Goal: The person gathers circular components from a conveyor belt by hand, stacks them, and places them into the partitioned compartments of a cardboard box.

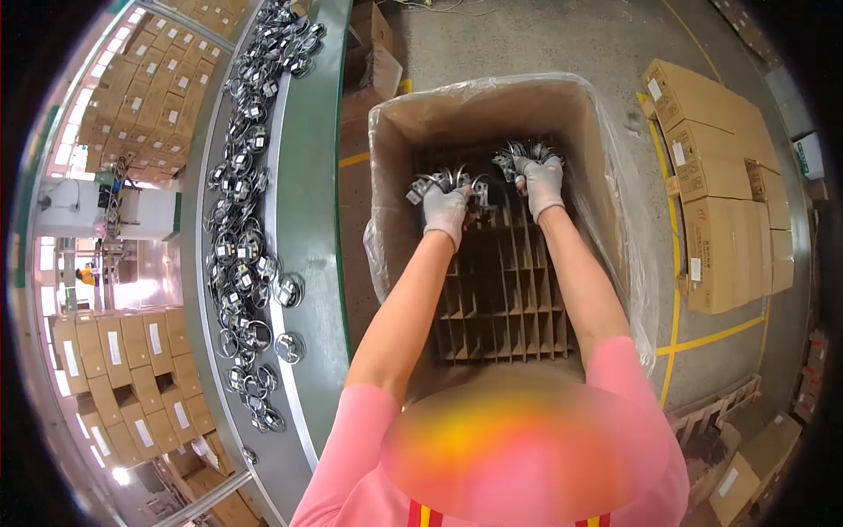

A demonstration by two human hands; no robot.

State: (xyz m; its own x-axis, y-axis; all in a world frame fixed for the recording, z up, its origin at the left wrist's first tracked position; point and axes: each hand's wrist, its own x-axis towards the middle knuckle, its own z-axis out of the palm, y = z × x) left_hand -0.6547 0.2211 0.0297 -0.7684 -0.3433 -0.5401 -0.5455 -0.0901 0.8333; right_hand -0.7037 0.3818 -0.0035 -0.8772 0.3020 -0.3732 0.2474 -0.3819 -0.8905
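Observation:
My left hand (445, 211), in a light work glove, is closed around a bunch of coiled cables with plugs (428, 186). To its right, my right hand (543, 183), gloved as well, grips a second bunch of coiled cables (518, 156). Both hands are down inside a large cardboard box (474, 112) lined with clear plastic film (615, 211). Below them, a cardboard divider grid (505, 318) forms narrow cells in the box. The lower ends of both bunches are partly hidden by my gloves and the dark interior.
At my left runs a conveyor belt (285, 461) carrying many coiled cables (241, 184), bordered by a green ledge (316, 228). Stacked cartons (724, 246) stand at the right behind yellow floor lines (672, 338). More cartons (132, 386) are piled beyond the conveyor. A wooden pallet (716, 404) lies lower right.

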